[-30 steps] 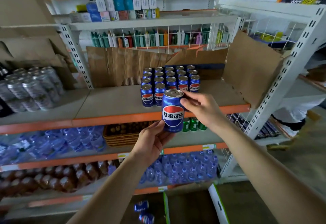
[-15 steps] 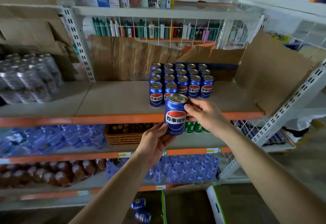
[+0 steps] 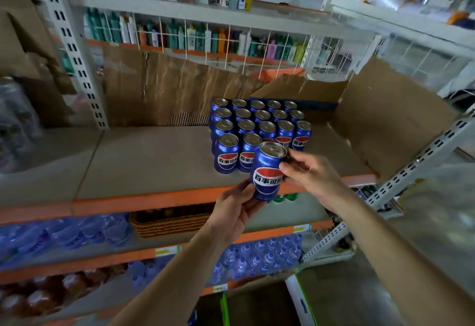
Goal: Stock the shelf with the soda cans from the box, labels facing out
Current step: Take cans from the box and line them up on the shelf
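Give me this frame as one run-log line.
phase: placing | held: soda can, label out | left hand: supports base | right hand: grips side | target: shelf front row

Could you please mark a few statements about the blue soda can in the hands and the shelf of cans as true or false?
1. Both hands hold the blue soda can. True: the left hand supports its bottom and the right hand grips its side.
2. The held can's label faces away from the camera. False: the red, white and blue logo faces the camera.
3. The held can already stands on the grey shelf board. False: it hangs at the shelf's orange front edge.
4. The block of blue cans stands upright on the shelf. True.
5. A woven brown basket sits on the shelf below. True.
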